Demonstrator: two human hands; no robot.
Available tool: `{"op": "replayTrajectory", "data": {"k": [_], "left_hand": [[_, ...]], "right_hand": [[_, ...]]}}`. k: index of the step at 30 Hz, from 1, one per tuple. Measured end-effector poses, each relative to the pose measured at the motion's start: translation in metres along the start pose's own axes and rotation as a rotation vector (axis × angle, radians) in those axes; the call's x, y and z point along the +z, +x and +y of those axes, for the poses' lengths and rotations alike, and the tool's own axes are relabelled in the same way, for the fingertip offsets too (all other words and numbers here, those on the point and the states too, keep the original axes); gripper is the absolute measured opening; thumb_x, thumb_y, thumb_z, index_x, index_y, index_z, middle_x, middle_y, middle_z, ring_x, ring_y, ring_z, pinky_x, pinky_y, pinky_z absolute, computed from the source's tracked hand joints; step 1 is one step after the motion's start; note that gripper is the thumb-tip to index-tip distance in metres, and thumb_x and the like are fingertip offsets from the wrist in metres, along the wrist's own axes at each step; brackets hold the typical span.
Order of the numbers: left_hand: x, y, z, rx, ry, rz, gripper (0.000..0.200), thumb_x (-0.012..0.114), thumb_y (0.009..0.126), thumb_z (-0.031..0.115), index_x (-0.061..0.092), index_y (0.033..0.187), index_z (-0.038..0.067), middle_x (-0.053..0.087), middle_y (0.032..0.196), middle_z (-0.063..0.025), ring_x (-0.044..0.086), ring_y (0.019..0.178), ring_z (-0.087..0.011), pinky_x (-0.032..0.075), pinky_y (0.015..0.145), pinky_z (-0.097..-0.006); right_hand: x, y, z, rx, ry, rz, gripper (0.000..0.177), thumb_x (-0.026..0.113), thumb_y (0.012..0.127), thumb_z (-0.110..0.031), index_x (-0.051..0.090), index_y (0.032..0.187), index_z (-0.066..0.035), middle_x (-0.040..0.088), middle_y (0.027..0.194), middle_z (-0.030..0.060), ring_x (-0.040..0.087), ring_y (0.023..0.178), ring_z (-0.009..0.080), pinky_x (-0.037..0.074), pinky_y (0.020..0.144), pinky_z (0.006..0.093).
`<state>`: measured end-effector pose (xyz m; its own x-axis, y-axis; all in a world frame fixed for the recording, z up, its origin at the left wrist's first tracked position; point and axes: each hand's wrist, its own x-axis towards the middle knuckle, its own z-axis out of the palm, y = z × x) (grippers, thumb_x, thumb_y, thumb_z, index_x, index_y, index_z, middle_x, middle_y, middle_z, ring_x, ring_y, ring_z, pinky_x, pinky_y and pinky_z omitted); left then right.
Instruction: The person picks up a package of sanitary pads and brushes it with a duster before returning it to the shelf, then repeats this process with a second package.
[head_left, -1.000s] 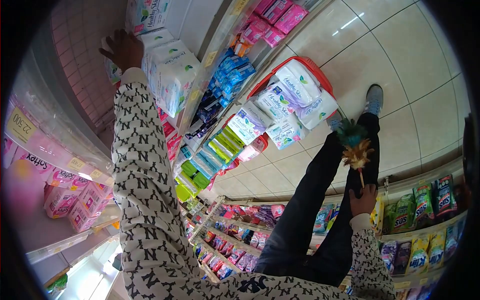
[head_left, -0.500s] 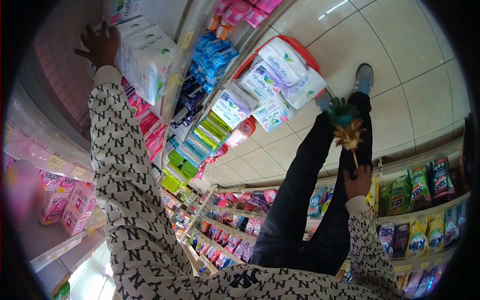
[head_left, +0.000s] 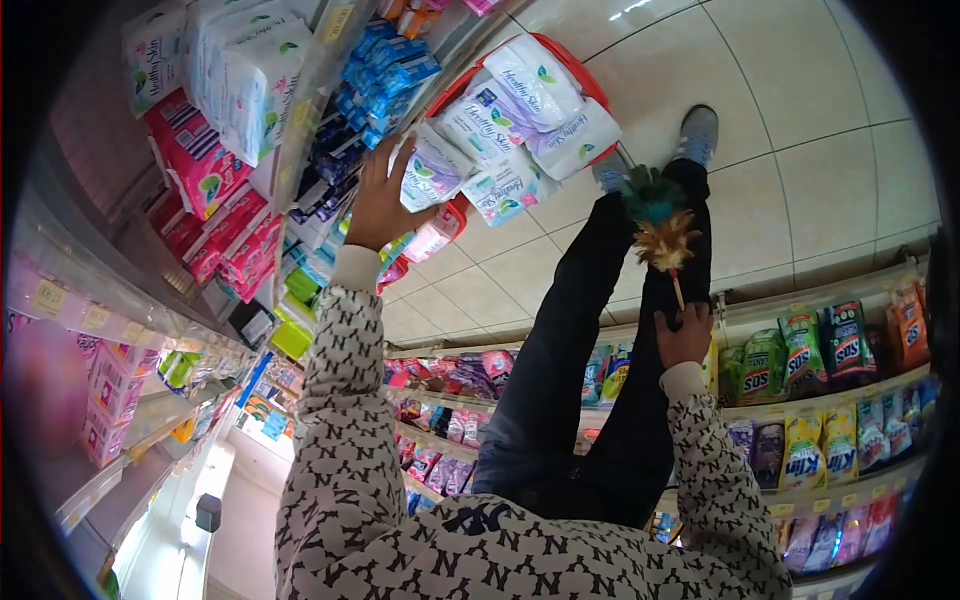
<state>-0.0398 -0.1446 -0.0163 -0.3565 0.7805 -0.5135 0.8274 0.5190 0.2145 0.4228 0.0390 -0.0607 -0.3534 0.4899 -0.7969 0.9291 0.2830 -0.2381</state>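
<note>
My left hand (head_left: 378,205) is open at the near end of a white and lilac Healthy Skin pad pack (head_left: 432,170), with fingers and thumb spread about its end. That pack lies with several similar packs (head_left: 485,122) heaped in a red basket (head_left: 592,85). My right hand (head_left: 685,335) is closed round the thin handle of a feather duster (head_left: 660,225), whose green and tan feathers point away from me, over my leg.
Left of the basket, a shelf holds white pad packs (head_left: 255,85), pink packs (head_left: 235,240) and small blue packs (head_left: 385,75). Tiled floor (head_left: 790,110) lies beyond my feet. On the right, shelves carry green SOS pouches (head_left: 762,365) and yellow Klin pouches (head_left: 803,450).
My left hand has come away from the white packs on the shelf and moved right to a pack in the red basket. My right hand keeps holding the feather duster.
</note>
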Motion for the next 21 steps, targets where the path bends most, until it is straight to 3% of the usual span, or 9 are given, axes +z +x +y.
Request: {"op": "replayTrajectory", "data": {"k": [1,5,8,13,15,16,18,20,21], "left_hand": [[0.023,-0.015,-0.011,-0.155,0.008,-0.099,0.126,0.090,0.052,0.036,0.016,0.150,0.007,0.026,0.147,-0.0252,0.028,0.135,-0.0437,0.028,0.109,-0.0551],[0.083,-0.030,-0.041,-0.286,0.027,0.001,0.132,0.090,0.050,0.042,0.012,0.150,0.005,0.032,0.142,-0.0233,0.031,0.132,-0.0439,0.030,0.109,-0.0529],[0.082,-0.032,-0.036,-0.428,0.013,-0.013,0.133,0.090,0.051,0.042,0.010,0.151,0.005,0.037,0.138,-0.0231,0.035,0.128,-0.0433,0.033,0.107,-0.0516],[0.043,-0.081,0.005,-0.523,-0.314,0.311,0.136,0.092,0.051,0.033,0.004,0.150,-0.001,0.035,0.138,-0.0287,0.036,0.127,-0.0449,0.032,0.108,-0.0496],[0.012,-0.116,0.044,-0.525,-0.536,0.504,0.139,0.093,0.050,0.030,0.001,0.148,-0.005,0.028,0.144,-0.0297,0.034,0.131,-0.0432,0.029,0.112,-0.0456],[0.001,-0.135,0.065,-0.540,-0.657,0.600,0.140,0.094,0.050,0.029,-0.001,0.147,-0.007,0.025,0.146,-0.0291,0.032,0.134,-0.0411,0.027,0.114,-0.0430],[0.000,-0.169,0.108,-0.677,-1.122,0.765,0.138,0.092,0.057,0.023,-0.009,0.146,-0.007,0.024,0.147,-0.0258,0.034,0.134,-0.0347,0.026,0.114,-0.0408],[-0.062,-0.190,0.159,-0.709,-1.619,0.772,0.136,0.090,0.063,0.018,-0.019,0.142,-0.007,0.025,0.146,-0.0246,0.035,0.133,-0.0319,0.026,0.114,-0.0398],[-0.069,-0.201,0.166,-0.708,-1.638,0.775,0.138,0.088,0.065,0.015,-0.025,0.141,-0.004,0.027,0.143,-0.0251,0.039,0.129,-0.0324,0.029,0.112,-0.0405]], "right_hand": [[0.003,-0.001,0.002,-0.005,-0.002,0.004,0.035,0.077,0.071,-0.027,0.049,0.073,-0.005,0.052,0.098,0.0132,0.052,0.092,0.0364,0.045,0.076,0.0498],[0.004,-0.004,0.006,-0.003,-0.048,-0.024,0.035,0.077,0.071,-0.028,0.050,0.074,-0.006,0.052,0.098,0.0126,0.051,0.094,0.0366,0.045,0.076,0.0496],[0.008,-0.012,0.010,-0.039,-0.090,-0.013,0.037,0.077,0.072,-0.030,0.050,0.075,-0.006,0.051,0.096,0.0131,0.051,0.093,0.0374,0.044,0.078,0.0504],[-0.008,-0.019,-0.009,-0.217,-0.020,0.082,0.039,0.078,0.072,-0.032,0.049,0.077,-0.006,0.050,0.092,0.0147,0.049,0.087,0.0368,0.041,0.076,0.0479],[-0.028,-0.048,-0.062,-0.455,0.274,0.201,0.045,0.087,0.064,-0.021,0.046,0.076,-0.007,0.049,0.088,0.0129,0.049,0.084,0.0335,0.040,0.074,0.0428],[-0.044,-0.069,-0.099,-0.522,0.334,0.126,0.050,0.090,0.059,-0.021,0.046,0.078,-0.006,0.051,0.091,0.0129,0.049,0.084,0.0323,0.042,0.077,0.0422],[-0.093,-0.117,-0.178,-0.741,0.279,-0.092,0.093,0.091,0.059,-0.036,0.043,0.129,0.001,0.050,0.113,0.0129,0.048,0.108,0.0265,0.046,0.087,0.0407],[-0.134,-0.171,-0.247,-0.784,0.448,-0.269,0.113,0.090,0.061,-0.042,0.026,0.143,0.002,0.042,0.128,0.0159,0.043,0.118,0.0267,0.046,0.091,0.0387],[-0.120,-0.179,-0.264,-0.864,0.418,-0.230,0.114,0.090,0.060,-0.042,0.026,0.142,0.004,0.037,0.131,0.0184,0.043,0.118,0.0276,0.045,0.092,0.0380]]}}
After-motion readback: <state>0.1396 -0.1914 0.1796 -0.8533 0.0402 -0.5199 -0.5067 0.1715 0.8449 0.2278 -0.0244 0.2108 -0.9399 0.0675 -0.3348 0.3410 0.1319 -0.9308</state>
